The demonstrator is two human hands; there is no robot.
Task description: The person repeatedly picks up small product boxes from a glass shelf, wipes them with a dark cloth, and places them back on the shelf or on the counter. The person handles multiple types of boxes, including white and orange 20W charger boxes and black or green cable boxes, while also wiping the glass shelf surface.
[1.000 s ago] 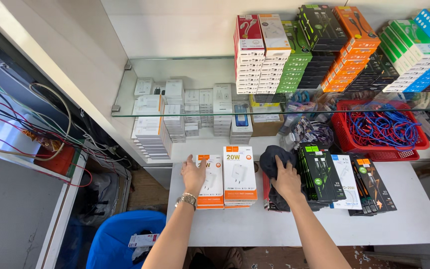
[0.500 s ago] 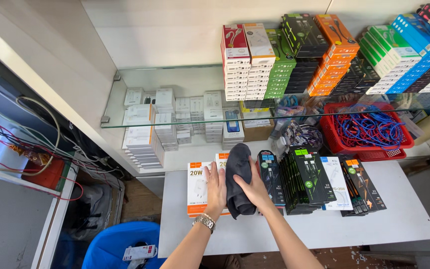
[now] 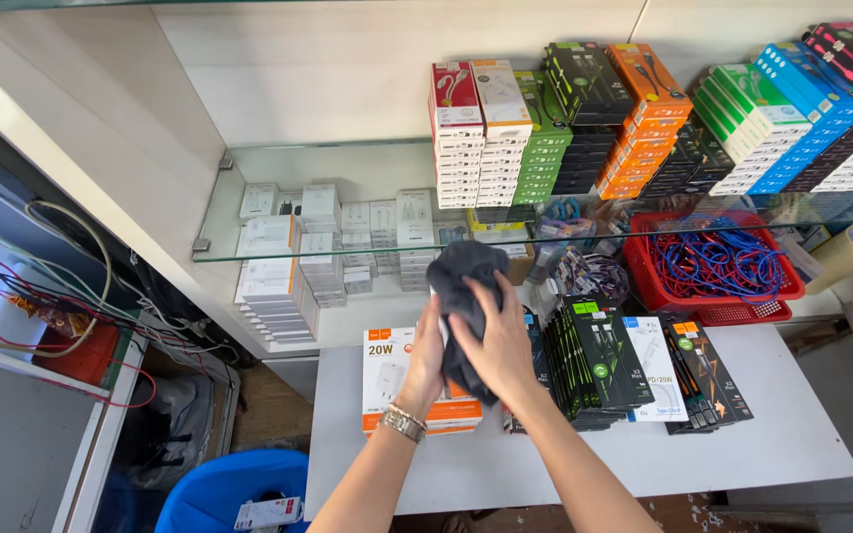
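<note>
A dark grey cloth [image 3: 462, 306], lying flat on the packages a second ago, is now lifted and bunched between both hands above the white surface [image 3: 584, 459], so the boxes it covered show again. The left hand [image 3: 428, 350], a metal watch [image 3: 404, 422] on its wrist, presses the cloth's left side with curled fingers; the right hand [image 3: 499, 341] closes over the front, fingers wrapped on the fabric. Both forearms reach up from the lower edge, converging. Beneath lie white-and-orange charger boxes [image 3: 392, 380]; just right stand black cable packs [image 3: 594, 360]. Behind, a red basket [image 3: 713, 271] of blue cables sits under a glass shelf [image 3: 348, 237] of stacked boxes.
</note>
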